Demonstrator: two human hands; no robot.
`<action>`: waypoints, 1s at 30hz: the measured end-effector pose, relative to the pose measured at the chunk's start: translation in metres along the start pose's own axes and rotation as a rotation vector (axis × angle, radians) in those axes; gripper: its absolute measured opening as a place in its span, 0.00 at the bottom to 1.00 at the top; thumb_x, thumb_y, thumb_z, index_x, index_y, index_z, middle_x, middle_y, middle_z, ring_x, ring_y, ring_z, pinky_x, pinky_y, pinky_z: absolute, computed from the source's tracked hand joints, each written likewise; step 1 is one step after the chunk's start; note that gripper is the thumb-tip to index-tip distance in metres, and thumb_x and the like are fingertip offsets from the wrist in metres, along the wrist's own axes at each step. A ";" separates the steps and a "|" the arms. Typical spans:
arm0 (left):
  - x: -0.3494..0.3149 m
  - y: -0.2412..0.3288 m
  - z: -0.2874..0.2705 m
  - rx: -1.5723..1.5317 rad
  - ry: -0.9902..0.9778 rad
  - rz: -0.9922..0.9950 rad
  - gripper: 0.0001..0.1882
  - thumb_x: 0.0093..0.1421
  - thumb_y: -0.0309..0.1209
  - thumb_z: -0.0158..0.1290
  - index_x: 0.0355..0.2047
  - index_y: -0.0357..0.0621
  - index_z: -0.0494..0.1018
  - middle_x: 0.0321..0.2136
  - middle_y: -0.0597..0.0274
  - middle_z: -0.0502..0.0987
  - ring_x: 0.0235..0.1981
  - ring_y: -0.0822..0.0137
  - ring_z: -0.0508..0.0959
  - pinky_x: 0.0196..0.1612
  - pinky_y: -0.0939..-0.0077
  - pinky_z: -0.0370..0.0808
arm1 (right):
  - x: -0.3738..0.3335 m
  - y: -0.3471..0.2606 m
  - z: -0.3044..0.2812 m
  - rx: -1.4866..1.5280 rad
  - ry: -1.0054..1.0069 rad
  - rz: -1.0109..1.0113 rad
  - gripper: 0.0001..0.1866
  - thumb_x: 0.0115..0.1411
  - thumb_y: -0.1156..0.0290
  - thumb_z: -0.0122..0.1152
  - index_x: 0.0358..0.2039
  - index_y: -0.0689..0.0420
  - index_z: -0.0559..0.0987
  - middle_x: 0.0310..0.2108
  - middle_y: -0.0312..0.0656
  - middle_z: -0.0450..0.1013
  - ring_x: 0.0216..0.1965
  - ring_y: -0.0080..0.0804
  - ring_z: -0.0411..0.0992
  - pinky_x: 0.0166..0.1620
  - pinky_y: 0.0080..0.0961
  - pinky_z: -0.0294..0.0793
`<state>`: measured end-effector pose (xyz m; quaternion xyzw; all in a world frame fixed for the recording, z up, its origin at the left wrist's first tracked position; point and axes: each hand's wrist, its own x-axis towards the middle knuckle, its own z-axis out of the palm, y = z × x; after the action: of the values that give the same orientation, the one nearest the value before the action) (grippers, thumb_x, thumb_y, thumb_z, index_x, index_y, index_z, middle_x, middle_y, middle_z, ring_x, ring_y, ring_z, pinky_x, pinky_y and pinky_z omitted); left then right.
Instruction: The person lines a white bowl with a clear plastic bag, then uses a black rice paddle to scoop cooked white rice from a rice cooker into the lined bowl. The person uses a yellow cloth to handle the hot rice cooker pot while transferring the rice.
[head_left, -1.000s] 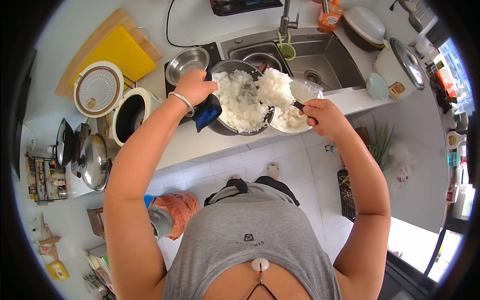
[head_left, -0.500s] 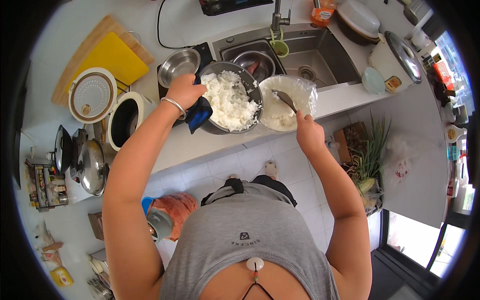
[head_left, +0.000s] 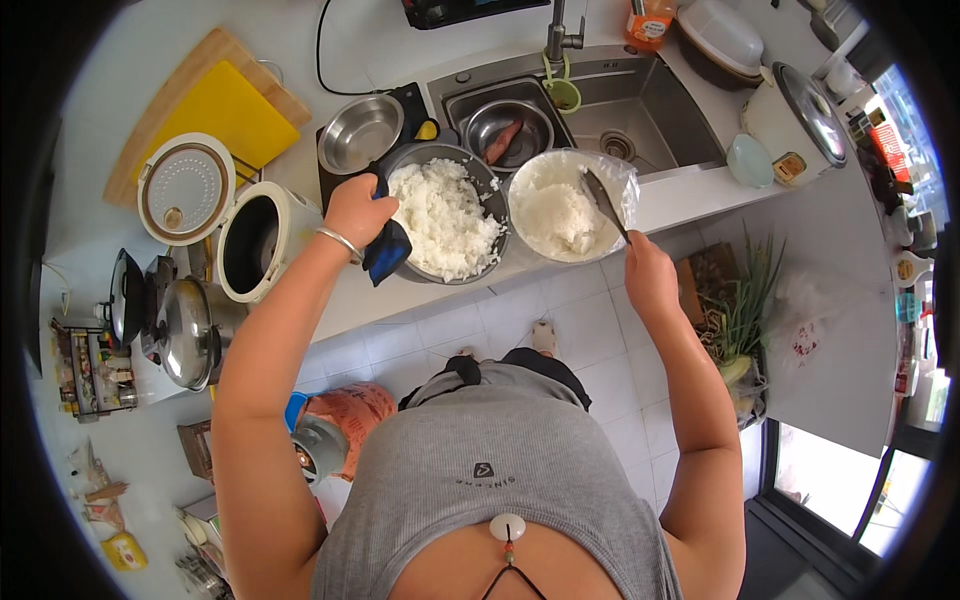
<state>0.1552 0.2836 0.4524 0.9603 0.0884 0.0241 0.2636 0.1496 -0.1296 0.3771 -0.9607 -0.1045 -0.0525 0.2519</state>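
Holding the serving spoon (head_left: 607, 204) low over the plastic-lined bowl (head_left: 627, 188) is advised, its handle grasped by the right hand (head_left: 651, 272); at left, the rice-filled pot (head_left: 494, 203) is steadied by the left hand (head_left: 361, 212), clenched on blue cloth (head_left: 388, 253).

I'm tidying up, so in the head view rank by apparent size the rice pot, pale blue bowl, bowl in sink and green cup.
Largest first:
rice pot
bowl in sink
pale blue bowl
green cup
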 end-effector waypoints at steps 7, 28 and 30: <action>-0.020 -0.011 0.013 -0.095 0.048 -0.006 0.16 0.44 0.32 0.55 0.17 0.35 0.60 0.14 0.49 0.62 0.17 0.56 0.63 0.24 0.62 0.62 | 0.004 0.003 -0.016 0.033 -0.001 0.047 0.10 0.61 0.72 0.51 0.41 0.60 0.74 0.27 0.52 0.74 0.27 0.50 0.73 0.32 0.41 0.70; -0.091 -0.038 0.060 -0.271 0.300 -0.020 0.10 0.45 0.26 0.53 0.21 0.36 0.62 0.17 0.48 0.66 0.19 0.51 0.67 0.25 0.64 0.66 | 0.061 -0.185 0.020 -0.519 -0.723 -0.498 0.11 0.47 0.75 0.59 0.34 0.59 0.81 0.32 0.43 0.78 0.35 0.40 0.78 0.31 0.35 0.78; -0.095 -0.040 0.068 -0.335 0.365 -0.034 0.09 0.45 0.25 0.52 0.22 0.35 0.63 0.16 0.50 0.65 0.19 0.55 0.65 0.26 0.67 0.66 | 0.074 -0.190 0.029 -0.589 -0.784 -0.485 0.10 0.47 0.74 0.59 0.32 0.58 0.82 0.34 0.43 0.78 0.36 0.41 0.78 0.32 0.37 0.78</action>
<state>0.0622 0.2665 0.3737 0.8814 0.1455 0.2068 0.3989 0.1794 0.0594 0.4532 -0.8864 -0.3901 0.2258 -0.1052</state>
